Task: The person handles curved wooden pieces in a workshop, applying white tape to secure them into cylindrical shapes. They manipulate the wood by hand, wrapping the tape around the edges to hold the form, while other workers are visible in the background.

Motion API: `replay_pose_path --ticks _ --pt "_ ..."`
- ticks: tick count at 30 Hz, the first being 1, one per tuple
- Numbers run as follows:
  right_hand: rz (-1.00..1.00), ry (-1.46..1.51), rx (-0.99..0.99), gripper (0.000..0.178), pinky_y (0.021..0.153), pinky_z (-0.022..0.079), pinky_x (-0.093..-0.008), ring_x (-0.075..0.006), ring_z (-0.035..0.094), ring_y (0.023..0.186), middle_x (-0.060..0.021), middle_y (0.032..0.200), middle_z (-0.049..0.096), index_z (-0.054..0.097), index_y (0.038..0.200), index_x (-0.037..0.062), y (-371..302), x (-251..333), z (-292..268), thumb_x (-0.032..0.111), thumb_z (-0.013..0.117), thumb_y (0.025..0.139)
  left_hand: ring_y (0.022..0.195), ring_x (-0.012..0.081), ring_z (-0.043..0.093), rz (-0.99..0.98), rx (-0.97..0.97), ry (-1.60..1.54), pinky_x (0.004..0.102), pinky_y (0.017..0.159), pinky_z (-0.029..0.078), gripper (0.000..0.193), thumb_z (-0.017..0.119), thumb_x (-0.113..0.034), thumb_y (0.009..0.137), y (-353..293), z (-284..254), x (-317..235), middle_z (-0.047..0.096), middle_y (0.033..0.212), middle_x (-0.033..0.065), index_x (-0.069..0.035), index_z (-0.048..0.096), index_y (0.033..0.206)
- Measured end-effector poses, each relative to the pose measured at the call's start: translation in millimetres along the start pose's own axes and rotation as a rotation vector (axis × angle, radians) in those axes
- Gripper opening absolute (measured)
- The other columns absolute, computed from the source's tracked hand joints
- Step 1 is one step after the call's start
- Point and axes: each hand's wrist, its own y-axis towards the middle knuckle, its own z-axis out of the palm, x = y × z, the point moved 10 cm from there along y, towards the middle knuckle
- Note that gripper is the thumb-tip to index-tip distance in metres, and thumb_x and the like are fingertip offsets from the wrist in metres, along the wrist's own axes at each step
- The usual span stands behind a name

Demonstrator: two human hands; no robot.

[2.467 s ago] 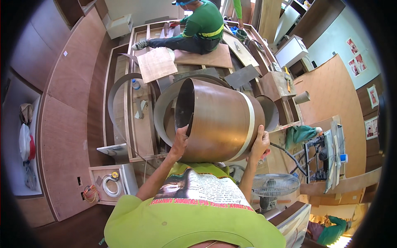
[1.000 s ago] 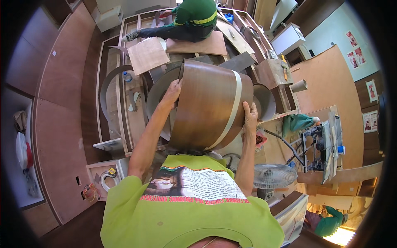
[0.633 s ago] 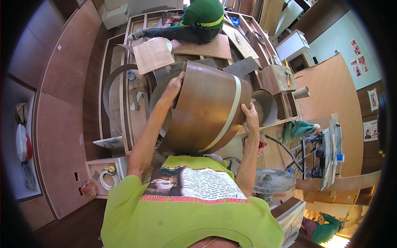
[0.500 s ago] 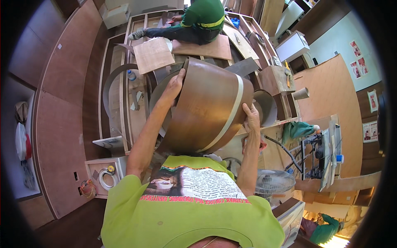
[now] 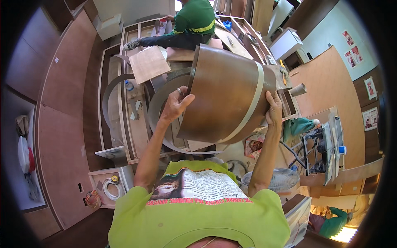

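A large roll of brown laminate sheet (image 5: 227,95), with a pale strip around it near its right end, is held tilted in front of me. My right hand (image 5: 273,108) grips its right edge, thumb on the outer face and fingers partly hidden behind. At the left edge is my left hand (image 5: 175,104), its thumb stretched over the rim and apart from the bent fingers. Behind the roll's left end lies a grey curled strip (image 5: 156,109), partly covered by the roll.
A wooden frame (image 5: 122,87) spreads ahead, bearing a plywood piece (image 5: 149,65) and a bottle (image 5: 129,85). A co-worker in green (image 5: 194,18) sits on it at the far side. To the right stand a fan (image 5: 278,179) and a metal stand with a machine (image 5: 320,144).
The roll has moved right and slightly away, tilting a little. My right hand has travelled with it. My left hand has slid lower along the left edge, its grip loosened.
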Motion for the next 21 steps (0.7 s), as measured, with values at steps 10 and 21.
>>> replay_pose_path --ticks 10,21 --pt "0.024 -0.024 -0.001 0.040 0.089 0.050 -0.0296 -0.0155 0.062 0.101 -0.0076 0.116 0.064 0.050 0.125 0.0004 8 -9 -28 0.015 0.066 0.092 0.071 0.0039 0.037 0.020 -0.088 0.188 0.0222 0.062 0.034 0.021 0.057 -0.023 0.096 10 25 -28 0.043 0.078 -0.0061 -0.003 0.056 0.101" --pt "0.110 -0.035 0.032 0.055 0.095 0.046 -0.0303 -0.0180 0.059 0.110 -0.0098 0.128 0.056 0.045 0.134 -0.0035 2 -44 -61 0.027 0.066 0.093 0.062 0.0119 0.041 0.325 -0.383 0.287 0.0301 0.058 0.039 0.016 0.053 -0.015 0.096 20 27 -63 0.046 0.065 0.0026 -0.001 0.056 0.091"
